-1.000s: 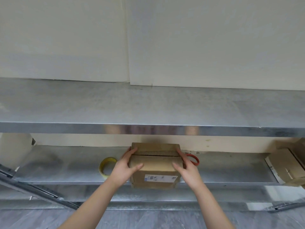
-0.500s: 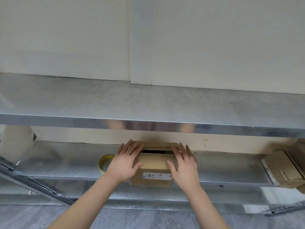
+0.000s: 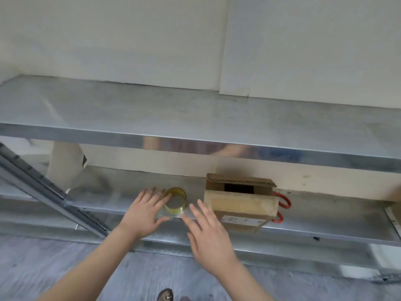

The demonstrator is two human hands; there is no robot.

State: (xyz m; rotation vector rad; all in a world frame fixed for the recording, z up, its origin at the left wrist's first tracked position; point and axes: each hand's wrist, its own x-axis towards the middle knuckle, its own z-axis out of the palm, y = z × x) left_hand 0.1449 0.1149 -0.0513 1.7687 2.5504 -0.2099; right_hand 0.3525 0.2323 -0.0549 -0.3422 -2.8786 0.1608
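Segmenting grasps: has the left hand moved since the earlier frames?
Yes. The left hand is off the cardboard box, leftward along the shelf, now by the tape roll.

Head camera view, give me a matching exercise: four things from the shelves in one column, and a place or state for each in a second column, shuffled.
Things
1. tape roll
2. cardboard box
3. red loops
4. upper shelf

Places or states
A. top flap ajar, dark gap showing
B. grey metal, above all the rest
C. yellowish, on the lower shelf just right of the left hand
D. sticking out at the box's right end

Pairs: 1-C, 2-A, 3-D, 4-B
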